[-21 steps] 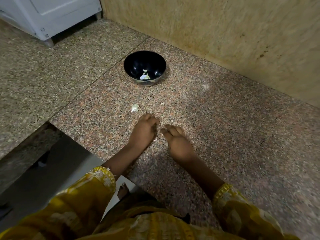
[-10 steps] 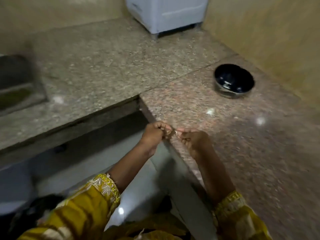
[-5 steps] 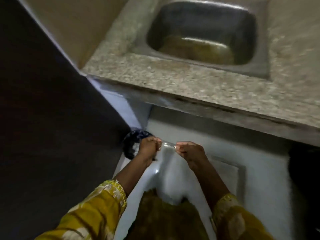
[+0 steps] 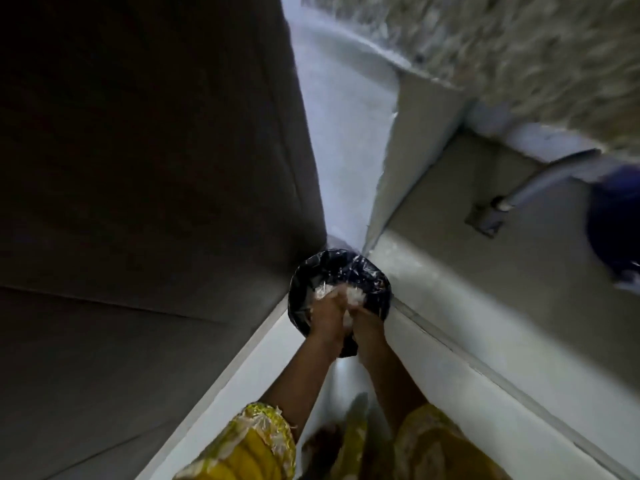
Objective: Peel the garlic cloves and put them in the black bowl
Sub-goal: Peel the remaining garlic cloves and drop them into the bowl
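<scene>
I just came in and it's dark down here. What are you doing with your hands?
A person in yellow sleeves holds both hands together over a bin lined with a black bag on the floor. The left hand and right hand are rubbing or shaking off pale, papery scraps. The black bowl is out of view.

No legible text or labels anywhere.
</scene>
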